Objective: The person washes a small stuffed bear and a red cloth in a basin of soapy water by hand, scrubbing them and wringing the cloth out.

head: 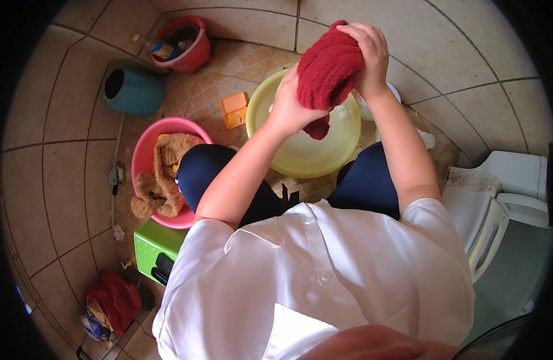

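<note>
A dark red knitted cloth [328,67], bunched into a thick roll, is gripped between both hands. My left hand [287,105] holds its lower left side, thumb across the bottom. My right hand [371,56] clasps the upper right side, fingers over the top. A short end of the cloth hangs below the left thumb. Beneath the hands, between the knees, stands a pale yellow basin [299,164] with what looks like cloudy water in it. The cloth hides part of the basin's far side.
Left of the knees, a pink basin [141,148] holds a tan plush item [168,157]. An orange soap box [233,110] lies open on the tiles. Farther back are a teal container [139,92] and a red bucket [197,58]. A green stool [152,245] and a white appliance [472,189] flank me.
</note>
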Motion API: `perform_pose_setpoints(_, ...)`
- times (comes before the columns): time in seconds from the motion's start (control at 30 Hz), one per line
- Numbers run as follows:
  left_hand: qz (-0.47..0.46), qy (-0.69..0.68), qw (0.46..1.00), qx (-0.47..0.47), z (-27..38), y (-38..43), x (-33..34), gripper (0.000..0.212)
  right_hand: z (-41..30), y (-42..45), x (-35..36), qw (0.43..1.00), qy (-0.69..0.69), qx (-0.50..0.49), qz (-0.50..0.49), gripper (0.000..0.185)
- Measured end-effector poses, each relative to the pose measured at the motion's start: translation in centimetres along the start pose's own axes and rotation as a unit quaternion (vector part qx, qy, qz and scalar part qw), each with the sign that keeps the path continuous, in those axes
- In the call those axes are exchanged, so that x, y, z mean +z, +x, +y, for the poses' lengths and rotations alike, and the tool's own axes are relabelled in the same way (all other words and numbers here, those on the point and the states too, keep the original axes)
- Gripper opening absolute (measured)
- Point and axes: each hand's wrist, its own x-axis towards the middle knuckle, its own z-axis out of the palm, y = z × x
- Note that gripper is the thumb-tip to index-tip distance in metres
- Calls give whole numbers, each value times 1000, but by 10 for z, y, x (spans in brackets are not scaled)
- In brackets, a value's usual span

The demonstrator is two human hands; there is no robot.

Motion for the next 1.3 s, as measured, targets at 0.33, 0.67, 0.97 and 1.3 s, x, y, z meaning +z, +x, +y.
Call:
perform_pose_setpoints(0.33, -27, -368, 899, -236, -3, -13, 43, 76, -14, -34, 46, 976, 78, 178, 94, 20)
perform_pose_setpoints(0.67, 52, -135, 961, -236, -12, -11, 0, 40, 1, -38, 17, 910, 250, 288, -165, 38)
perform_pose_setpoints(0.97, 75, 252, 965, 12, -26, -16, -31, 31, 2, -96, -23, 229, 701, 607, -296, 61)
perform_pose_setpoints(1.3, 11, 140, 979, 148, -5, -7, -12, 29, -16, -86, -19, 420, 589, 531, -441, 68)
